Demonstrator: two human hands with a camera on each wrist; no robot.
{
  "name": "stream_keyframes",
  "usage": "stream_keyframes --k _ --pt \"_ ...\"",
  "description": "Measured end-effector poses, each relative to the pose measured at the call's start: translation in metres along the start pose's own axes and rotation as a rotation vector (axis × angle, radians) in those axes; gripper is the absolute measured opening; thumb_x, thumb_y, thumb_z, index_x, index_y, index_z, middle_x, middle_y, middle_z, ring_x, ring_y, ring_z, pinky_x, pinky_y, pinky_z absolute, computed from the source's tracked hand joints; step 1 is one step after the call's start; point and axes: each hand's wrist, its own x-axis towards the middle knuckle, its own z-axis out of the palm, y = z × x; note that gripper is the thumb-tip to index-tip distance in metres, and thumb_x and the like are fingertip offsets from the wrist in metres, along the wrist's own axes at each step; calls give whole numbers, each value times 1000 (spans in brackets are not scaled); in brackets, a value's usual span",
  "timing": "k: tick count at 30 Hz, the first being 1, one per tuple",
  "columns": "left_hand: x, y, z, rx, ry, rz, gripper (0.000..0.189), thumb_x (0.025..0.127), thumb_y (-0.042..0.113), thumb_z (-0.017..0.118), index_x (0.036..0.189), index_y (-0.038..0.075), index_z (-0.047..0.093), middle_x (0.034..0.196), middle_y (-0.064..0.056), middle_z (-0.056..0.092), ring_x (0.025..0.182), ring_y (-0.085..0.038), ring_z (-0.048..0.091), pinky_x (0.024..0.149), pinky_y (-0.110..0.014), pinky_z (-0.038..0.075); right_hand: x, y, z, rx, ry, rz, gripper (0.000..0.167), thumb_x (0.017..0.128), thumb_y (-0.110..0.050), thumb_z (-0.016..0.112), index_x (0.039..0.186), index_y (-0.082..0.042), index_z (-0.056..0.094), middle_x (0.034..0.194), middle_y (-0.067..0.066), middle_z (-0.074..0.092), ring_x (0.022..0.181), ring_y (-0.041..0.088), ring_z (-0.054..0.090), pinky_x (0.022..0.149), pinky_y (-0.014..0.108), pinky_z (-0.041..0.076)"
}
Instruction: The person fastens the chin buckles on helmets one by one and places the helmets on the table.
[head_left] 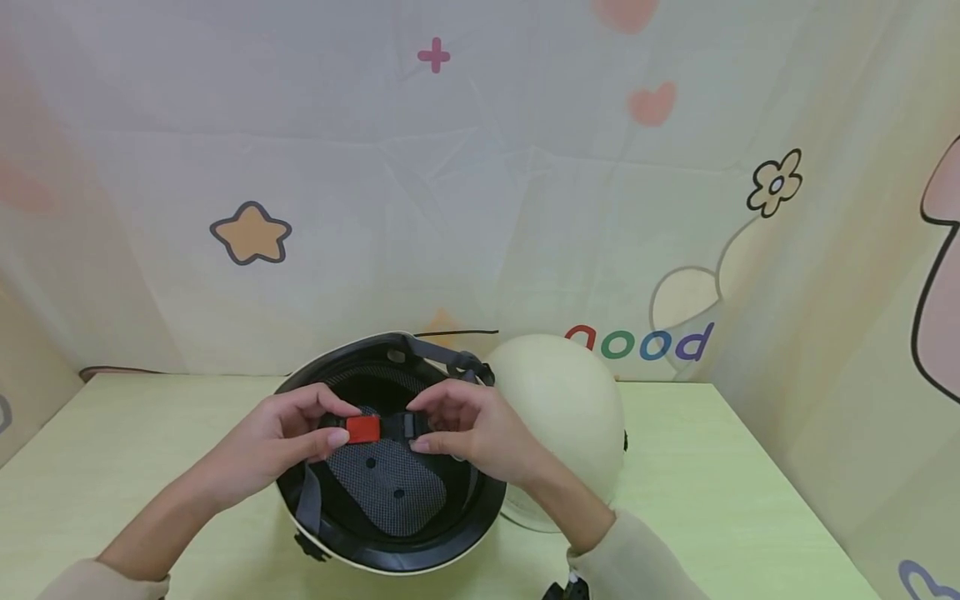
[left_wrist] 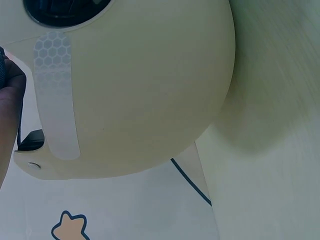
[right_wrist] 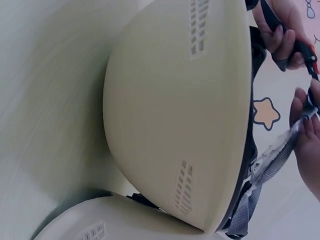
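An upturned cream helmet (head_left: 401, 557) lies on the table, its black padded inside facing up. Over its opening, my left hand (head_left: 288, 433) pinches the red part (head_left: 363, 429) of the chin-strap buckle between thumb and forefinger. My right hand (head_left: 476, 425) pinches the buckle's black part (head_left: 409, 425). The two parts line up end to end; whether they are latched I cannot tell. Grey webbing strap (right_wrist: 272, 165) hangs below my right hand in the right wrist view. In the left wrist view the shell (left_wrist: 150, 90) fills most of the frame, bearing a pale honeycomb-patterned strip (left_wrist: 55, 95).
A second cream helmet (head_left: 562, 408) sits dome-up, close against the first on its right. Beneath both is a pale green table (head_left: 712, 492). A printed cloth (head_left: 337, 167) hangs behind. Some small black object (head_left: 567, 589) shows by the right sleeve.
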Motion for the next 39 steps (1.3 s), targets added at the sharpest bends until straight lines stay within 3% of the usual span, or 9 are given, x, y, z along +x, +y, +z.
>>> stream_keyframes --k 9,15,39 --pt "-1 1 -1 0 6 -23 16 90 6 56 106 7 57 83 -9 59 69 -15 51 57 -27 45 -3 1 7 -97 60 -115 28 74 10 68 101 8 62 90 19 63 74 14 62 67 31 53" --pt "-2 -1 -1 14 11 1 16 89 5 56 104 12 58 77 -5 55 62 -14 46 49 -29 38 -3 2 8 -103 52 -116 28 74 9 68 100 8 62 91 18 63 74 15 62 66 32 53" --pt "-3 -8 0 7 14 40 20 87 1 59 100 16 59 73 -3 46 57 -15 43 46 -30 34 -3 3 9 -100 21 -113 26 73 10 68 98 8 62 86 18 62 69 13 57 61 25 51"
